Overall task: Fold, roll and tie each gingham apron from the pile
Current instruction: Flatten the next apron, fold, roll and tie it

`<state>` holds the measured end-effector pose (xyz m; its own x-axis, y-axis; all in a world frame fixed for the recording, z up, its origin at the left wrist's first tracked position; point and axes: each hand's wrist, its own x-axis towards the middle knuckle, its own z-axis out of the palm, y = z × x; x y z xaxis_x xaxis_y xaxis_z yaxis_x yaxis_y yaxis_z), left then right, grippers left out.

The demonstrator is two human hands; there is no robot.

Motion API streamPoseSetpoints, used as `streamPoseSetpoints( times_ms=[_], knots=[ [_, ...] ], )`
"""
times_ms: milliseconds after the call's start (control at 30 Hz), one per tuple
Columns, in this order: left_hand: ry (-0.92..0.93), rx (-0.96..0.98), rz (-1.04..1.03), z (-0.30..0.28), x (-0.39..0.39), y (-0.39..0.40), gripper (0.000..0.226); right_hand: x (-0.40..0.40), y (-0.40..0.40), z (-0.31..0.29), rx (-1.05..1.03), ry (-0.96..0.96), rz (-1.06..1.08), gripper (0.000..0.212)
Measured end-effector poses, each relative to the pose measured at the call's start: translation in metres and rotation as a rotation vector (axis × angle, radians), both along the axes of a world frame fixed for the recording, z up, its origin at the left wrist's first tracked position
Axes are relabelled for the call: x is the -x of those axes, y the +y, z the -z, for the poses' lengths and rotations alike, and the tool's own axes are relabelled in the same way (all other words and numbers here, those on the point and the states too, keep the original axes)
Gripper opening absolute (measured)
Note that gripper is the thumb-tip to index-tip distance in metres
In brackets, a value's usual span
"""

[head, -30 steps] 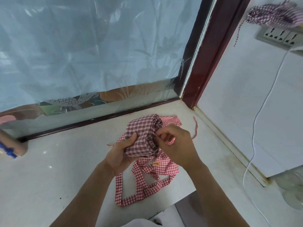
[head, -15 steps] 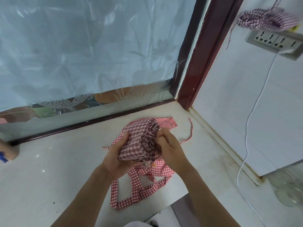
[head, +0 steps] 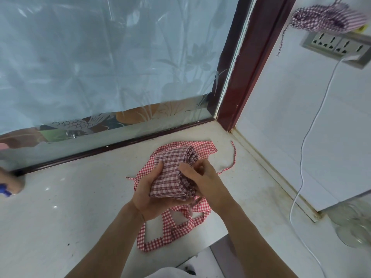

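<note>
Rolling tighter now, I'm gripping the dark-checked gingham apron roll (head: 172, 175) with both hands, left hand (head: 149, 194) and right hand (head: 202, 181); tying is pending, and the red gingham apron (head: 180, 223) below is waiting.

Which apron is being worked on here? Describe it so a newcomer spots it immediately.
Find the pale counter below the frosted window. Both hands, left hand and right hand, grip the folded apron bundle. Its darker maroon plaid differs from the bright red gingham apron spread beneath.

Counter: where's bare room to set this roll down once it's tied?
Bare counter runs left of the left hand, bordered by the window frame and bottle. Crowded at centre: flat red apron under the roll. Right has cable and glass.
</note>
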<state>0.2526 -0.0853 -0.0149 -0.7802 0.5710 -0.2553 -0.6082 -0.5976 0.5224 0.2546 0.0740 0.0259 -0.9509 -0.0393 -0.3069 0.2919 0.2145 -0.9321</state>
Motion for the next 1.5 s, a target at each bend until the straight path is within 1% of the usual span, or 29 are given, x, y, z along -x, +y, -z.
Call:
streamPoseSetpoints(
  times_ms=[33, 67, 167, 200, 233, 300, 367, 433, 500, 533, 567, 600, 667, 700, 733, 800, 867, 933, 1000, 1033, 1067, 1133, 1167, 1200, 1267, 1333, 1367, 1433, 1500],
  knots=[
    [0.022, 0.013, 0.005, -0.001, 0.000, 0.001, 0.055, -0.001, -0.001, 0.001, 0.030, -0.046, -0.013, 0.109],
    [0.038, 0.028, 0.007, -0.002, 0.000, 0.002, 0.055, -0.003, -0.004, 0.002, 0.092, -0.070, -0.016, 0.107],
    [0.045, 0.082, -0.032, -0.008, 0.002, 0.007, 0.058, -0.011, -0.011, 0.008, 0.212, -0.054, 0.053, 0.068],
    [0.053, 0.108, -0.052, -0.009, 0.003, 0.007, 0.058, -0.010, -0.011, 0.011, 0.221, -0.062, 0.096, 0.063],
    [0.071, 0.155, -0.068, -0.009, 0.005, 0.008, 0.059, -0.008, -0.009, 0.016, 0.225, -0.087, 0.123, 0.067],
    [0.095, 0.328, -0.103, -0.010, 0.009, 0.007, 0.054, -0.004, -0.004, 0.024, 0.230, -0.161, 0.149, 0.085],
    [0.120, 0.583, -0.147, -0.010, 0.010, 0.007, 0.051, -0.002, 0.002, 0.027, 0.202, -0.210, 0.162, 0.091],
    [0.179, 0.876, -0.200, -0.008, 0.010, 0.008, 0.059, 0.000, 0.004, 0.031, 0.145, -0.204, 0.157, 0.085],
    [0.242, 1.069, -0.287, -0.003, 0.009, 0.010, 0.064, 0.001, 0.003, 0.039, 0.101, -0.216, 0.167, 0.088],
    [0.274, 1.153, -0.345, 0.001, 0.008, 0.011, 0.062, 0.002, 0.003, 0.044, 0.098, -0.238, 0.186, 0.088],
    [0.313, 1.235, -0.419, 0.005, 0.007, 0.011, 0.058, 0.002, 0.003, 0.050, 0.107, -0.257, 0.205, 0.080],
    [0.352, 1.294, -0.509, 0.009, 0.006, 0.010, 0.052, 0.002, 0.003, 0.054, 0.114, -0.269, 0.221, 0.064],
    [0.412, 1.304, -0.696, 0.010, 0.003, 0.004, 0.026, 0.000, 0.004, 0.063, 0.120, -0.289, 0.229, 0.030],
    [0.443, 1.280, -0.737, 0.011, 0.003, 0.000, 0.016, 0.000, 0.004, 0.066, 0.108, -0.298, 0.219, 0.022],
    [0.472, 1.257, -0.741, 0.013, 0.003, -0.006, 0.018, -0.001, 0.002, 0.071, 0.098, -0.311, 0.191, 0.021],
    [0.529, 1.219, -0.650, 0.020, 0.004, -0.017, 0.032, -0.002, -0.005, 0.085, 0.057, -0.364, 0.151, 0.024],
    [0.612, 1.214, -0.500, 0.027, 0.003, -0.027, 0.039, -0.004, -0.020, 0.100, -0.018, -0.420, 0.103, 0.025],
    [0.682, 1.244, -0.363, 0.036, -0.002, -0.039, 0.043, -0.005, -0.037, 0.117, -0.083, -0.423, 0.043, 0.025],
    [0.698, 1.287, -0.266, 0.046, -0.008, -0.047, 0.044, -0.004, -0.054, 0.128, -0.134, -0.438, -0.066, 0.016],
    [0.668, 1.313, -0.228, 0.057, -0.012, -0.056, 0.043, -0.004, -0.068, 0.135, -0.172, -0.471, -0.150, 0.015],
    [0.621, 1.332, -0.197, 0.066, -0.016, -0.062, 0.040, -0.004, -0.079, 0.140, -0.209, -0.512, -0.228, 0.019],
    [0.480, 1.356, -0.157, 0.086, -0.025, -0.075, 0.030, -0.008, -0.102, 0.155, -0.232, -0.588, -0.366, 0.025],
    [0.410, 1.380, -0.144, 0.099, -0.029, -0.084, 0.027, -0.012, -0.115, 0.163, -0.221, -0.604, -0.430, 0.021],
    [0.340, 1.409, -0.125, 0.113, -0.034, -0.095, 0.028, -0.016, -0.129, 0.173, -0.233, -0.585, -0.495, 0.015],
    [0.213, 1.438, -0.058, 0.138, -0.047, -0.113, 0.034, -0.022, -0.150, 0.194, -0.301, -0.524, -0.624, 0.013],
    [0.158, 1.421, -0.021, 0.161, -0.058, -0.123, 0.039, -0.024, -0.163, 0.209, -0.374, -0.463, -0.715, 0.017],
    [0.162, 1.416, -0.016, 0.165, -0.061, -0.123, 0.039, -0.023, -0.164, 0.211, -0.406, -0.443, -0.747, 0.017],
    [0.147, 1.411, -0.012, 0.178, -0.065, -0.126, 0.031, -0.017, -0.165, 0.216, -0.462, -0.451, -0.800, 0.011],
    [0.159, 1.384, -0.002, 0.189, -0.067, -0.123, 0.025, -0.010, -0.153, 0.217, -0.559, -0.431, -0.854, 0.018]
  ],
)
